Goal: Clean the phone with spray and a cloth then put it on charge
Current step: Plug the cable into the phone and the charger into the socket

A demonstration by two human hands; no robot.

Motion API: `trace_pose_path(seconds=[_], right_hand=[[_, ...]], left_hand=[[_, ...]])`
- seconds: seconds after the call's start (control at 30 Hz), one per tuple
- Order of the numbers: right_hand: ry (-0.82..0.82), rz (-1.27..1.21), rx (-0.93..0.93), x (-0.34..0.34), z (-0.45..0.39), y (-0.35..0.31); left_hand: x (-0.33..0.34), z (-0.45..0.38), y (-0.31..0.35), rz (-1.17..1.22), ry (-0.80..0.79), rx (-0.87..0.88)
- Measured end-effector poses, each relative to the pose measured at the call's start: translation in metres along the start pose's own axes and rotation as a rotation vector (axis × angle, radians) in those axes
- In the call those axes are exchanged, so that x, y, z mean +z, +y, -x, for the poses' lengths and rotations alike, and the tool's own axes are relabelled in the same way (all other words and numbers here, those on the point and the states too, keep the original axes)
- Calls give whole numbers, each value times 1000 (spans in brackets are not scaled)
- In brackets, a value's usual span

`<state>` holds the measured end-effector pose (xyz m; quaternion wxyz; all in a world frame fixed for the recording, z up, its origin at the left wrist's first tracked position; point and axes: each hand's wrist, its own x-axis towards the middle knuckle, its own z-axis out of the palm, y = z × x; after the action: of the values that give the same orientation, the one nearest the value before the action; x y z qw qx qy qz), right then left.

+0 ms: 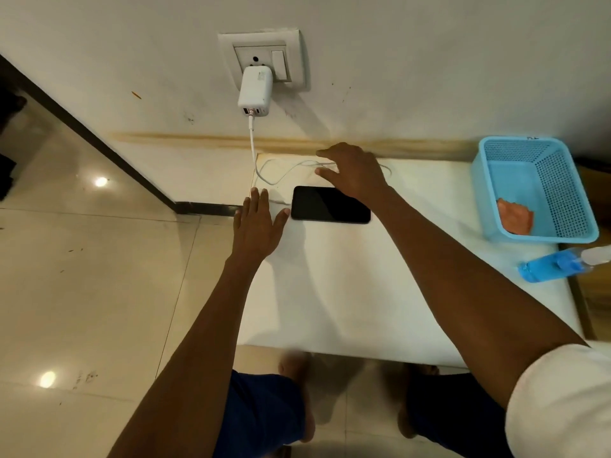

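Note:
A black phone (330, 205) lies screen-up and flat on the white table (330, 292), near its far left corner. My left hand (258, 223) hovers open just left of the phone, fingers straight, thumb close to the phone's left end. Beyond the phone, my right hand (353, 170) is spread open over the white charging cable (277, 175), fingers pointing left, holding nothing. The cable runs up to a white charger (255, 92) plugged into the wall socket (264, 57). An orange cloth (515, 216) lies in the blue basket (496, 153). The blue spray bottle (555, 264) lies on its side.
The basket stands at the table's far right against the wall, with the bottle in front of it at the right edge. Glossy tiled floor (99, 276) lies left of the table, and a dark door frame (82, 127) runs along the wall.

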<state>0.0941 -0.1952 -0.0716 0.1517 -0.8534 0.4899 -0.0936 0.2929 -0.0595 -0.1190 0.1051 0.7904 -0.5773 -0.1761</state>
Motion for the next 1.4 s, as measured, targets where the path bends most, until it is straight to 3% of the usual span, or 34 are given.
trace_pose_path(seconds=[0.17,0.3,0.57,0.8,1.07,1.3,1.4], right_hand=[[-19,67,-118,2,-19,-34],[71,81,-194,5,-23,-50],[109,73,-4,-1,-46,-53],[-1,-37,115,-4,-50,-36],[-85,-109,49,-3,-27,-8],[-99,20,117,8,-9,27],[-95,67,150,7,-4,40]], left_hand=[[-1,-5,-2,35,7,-29],[-2,-4,-6,51,7,-25],[-4,-4,-13,39,-7,-9],[-7,-8,-11,83,89,25],[-24,-35,4,483,221,43],[-29,-85,8,346,6,192],[-23,-101,6,267,56,220]])
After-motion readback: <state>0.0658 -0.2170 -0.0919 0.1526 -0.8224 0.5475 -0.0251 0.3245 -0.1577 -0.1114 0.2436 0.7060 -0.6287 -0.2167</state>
